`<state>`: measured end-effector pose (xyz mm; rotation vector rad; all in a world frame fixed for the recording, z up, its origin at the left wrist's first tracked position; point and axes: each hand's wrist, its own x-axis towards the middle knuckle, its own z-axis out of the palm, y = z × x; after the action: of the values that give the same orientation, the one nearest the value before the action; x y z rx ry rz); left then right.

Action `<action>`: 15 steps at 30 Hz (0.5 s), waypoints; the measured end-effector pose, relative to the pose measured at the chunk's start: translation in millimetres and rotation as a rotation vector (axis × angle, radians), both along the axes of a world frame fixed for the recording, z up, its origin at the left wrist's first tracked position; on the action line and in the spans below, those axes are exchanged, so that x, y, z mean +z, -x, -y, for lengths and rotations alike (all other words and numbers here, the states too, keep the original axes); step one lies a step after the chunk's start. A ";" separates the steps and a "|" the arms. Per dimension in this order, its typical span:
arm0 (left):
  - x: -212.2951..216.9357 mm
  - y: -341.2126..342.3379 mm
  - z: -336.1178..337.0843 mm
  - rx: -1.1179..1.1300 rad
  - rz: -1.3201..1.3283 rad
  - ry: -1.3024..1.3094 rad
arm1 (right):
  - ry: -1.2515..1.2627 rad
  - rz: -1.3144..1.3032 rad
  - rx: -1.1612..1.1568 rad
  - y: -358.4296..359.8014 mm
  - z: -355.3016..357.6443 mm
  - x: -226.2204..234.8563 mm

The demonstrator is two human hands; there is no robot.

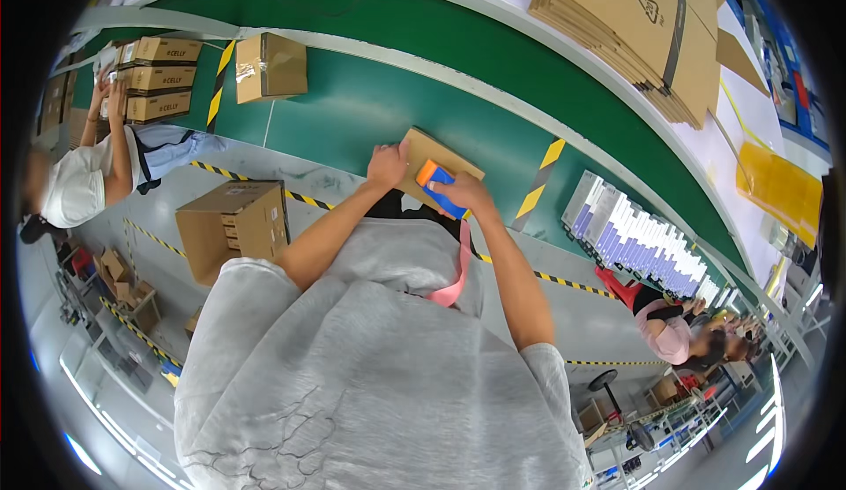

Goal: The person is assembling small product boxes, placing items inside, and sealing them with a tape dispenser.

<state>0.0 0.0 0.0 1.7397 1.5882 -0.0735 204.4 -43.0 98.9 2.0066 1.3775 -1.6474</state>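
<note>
Brown carton (429, 149) against left hand (386, 166), blue-orange tool (440, 184) in right hand (470, 194)

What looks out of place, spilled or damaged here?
Nothing looks spilled or plainly damaged. Only the stack of flat cartons, upper right, seems slightly untidy: its edges are stepped rather than flush. The small carton by the blue-and-orange tool looks sound.

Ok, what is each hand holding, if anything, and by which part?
The right hand holds a blue-and-orange tool by its blue body. The left hand touches a cardboard box's left end; its grip is unclear.
</note>
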 end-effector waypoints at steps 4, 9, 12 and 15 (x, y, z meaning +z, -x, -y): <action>-13.9 -24.8 -12.8 0.070 -0.015 -0.289 | 0.212 -0.247 -0.257 11.9 -9.5 4.4; -4.0 -49.9 -26.6 0.230 -0.032 -0.341 | 0.101 -0.017 -0.169 6.5 -11.0 16.7; -1.4 -53.8 -30.2 0.200 -0.005 -0.362 | -0.002 0.066 -0.128 -6.3 8.1 -2.6; -8.6 -51.5 -22.9 0.149 -0.006 -0.406 | -0.021 0.149 0.052 -47.2 33.5 5.6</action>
<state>51.5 22.9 -8.6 1.9114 1.8253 0.3385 251.6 -76.5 104.5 2.0410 1.3874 -1.4363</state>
